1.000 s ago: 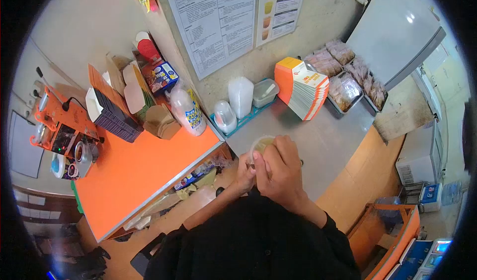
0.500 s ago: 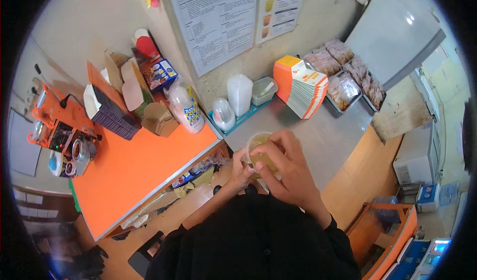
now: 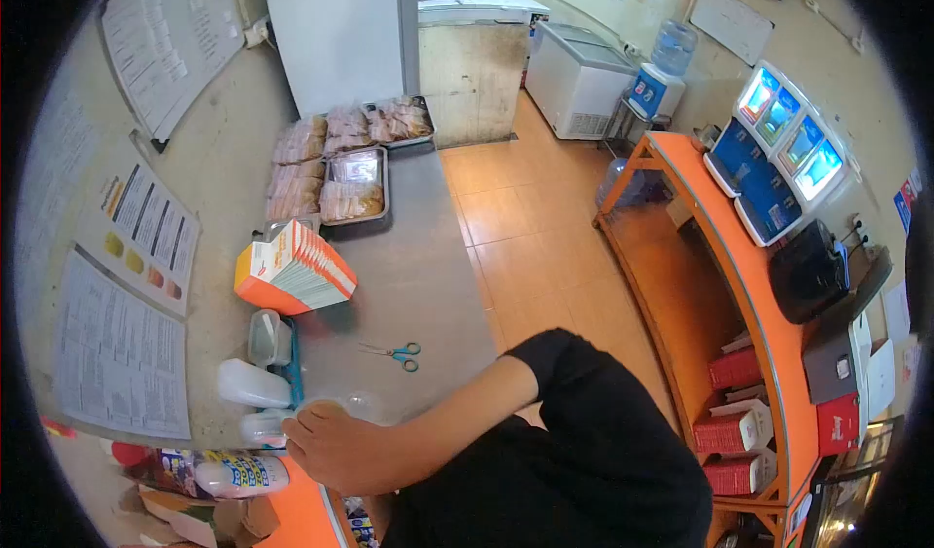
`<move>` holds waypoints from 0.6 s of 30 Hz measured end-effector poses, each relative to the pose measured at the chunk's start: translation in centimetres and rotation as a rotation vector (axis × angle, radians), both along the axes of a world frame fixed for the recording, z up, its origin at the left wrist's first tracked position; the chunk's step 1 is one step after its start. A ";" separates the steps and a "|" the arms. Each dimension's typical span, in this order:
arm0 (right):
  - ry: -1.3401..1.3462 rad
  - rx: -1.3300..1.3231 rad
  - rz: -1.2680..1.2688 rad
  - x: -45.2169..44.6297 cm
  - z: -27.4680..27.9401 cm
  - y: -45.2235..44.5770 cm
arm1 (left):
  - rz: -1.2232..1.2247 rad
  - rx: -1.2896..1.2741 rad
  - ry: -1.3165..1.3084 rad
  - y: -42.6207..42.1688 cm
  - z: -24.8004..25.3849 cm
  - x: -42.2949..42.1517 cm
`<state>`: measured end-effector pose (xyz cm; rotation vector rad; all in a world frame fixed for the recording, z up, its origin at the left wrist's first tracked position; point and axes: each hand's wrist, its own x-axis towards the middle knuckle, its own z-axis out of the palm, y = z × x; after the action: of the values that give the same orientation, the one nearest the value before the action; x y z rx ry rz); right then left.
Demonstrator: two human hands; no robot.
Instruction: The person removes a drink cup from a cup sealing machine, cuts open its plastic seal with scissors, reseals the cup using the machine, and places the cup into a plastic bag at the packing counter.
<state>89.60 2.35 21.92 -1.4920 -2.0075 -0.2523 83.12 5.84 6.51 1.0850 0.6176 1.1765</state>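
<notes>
My right hand (image 3: 345,451) reaches across to the left edge of the metal counter, its fingers curled around a plastic cup (image 3: 327,407). Only a pale yellowish bit of the cup shows behind the knuckles. My left hand is hidden below my right forearm. Just beyond my wrist lies a clear, round plastic piece (image 3: 362,404), perhaps a lid. Teal-handled scissors (image 3: 405,355) rest on the counter farther out. Beside my fingers, stacked clear plastic lids or cups (image 3: 261,429) and a white stack (image 3: 251,384) stand in a teal tray (image 3: 296,373).
Folded orange-and-white cartons (image 3: 297,271) stand on the metal counter (image 3: 418,246), with trays of packed food (image 3: 352,188) behind. An orange counter (image 3: 292,504) lies at lower left. Across the tiled floor stands an orange shelf (image 3: 671,285) holding red boxes and a drink dispenser (image 3: 778,159).
My view has swung to the right, bringing the far room and orange shelf in. My left hand, earlier holding the cup, has gone out of sight. Scissors now show on the counter.
</notes>
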 end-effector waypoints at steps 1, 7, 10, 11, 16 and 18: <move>-0.030 -0.100 -0.004 0.1 0.1 0.0 | -0.003 0.001 0.002 -0.2 0.0 0.1; -0.278 -0.285 -0.012 1.0 1.4 -0.3 | -0.001 -0.006 0.007 -0.8 -0.2 0.0; -0.320 -0.421 0.006 1.4 2.0 0.1 | 0.033 -0.017 0.029 -1.1 -0.3 -1.2; -0.310 -0.489 0.084 1.5 2.3 0.6 | 0.053 -0.022 0.035 -1.5 -0.3 -1.6; -0.196 -0.529 0.453 3.8 6.0 0.9 | 0.128 -0.034 0.023 -2.7 0.2 -1.5; -0.121 -0.574 0.547 4.0 7.6 2.1 | 0.144 -0.036 0.012 -2.9 0.4 -1.1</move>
<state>93.63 4.48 29.57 -1.1726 -2.6322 0.5100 82.03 2.95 6.94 1.0309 0.7333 1.2789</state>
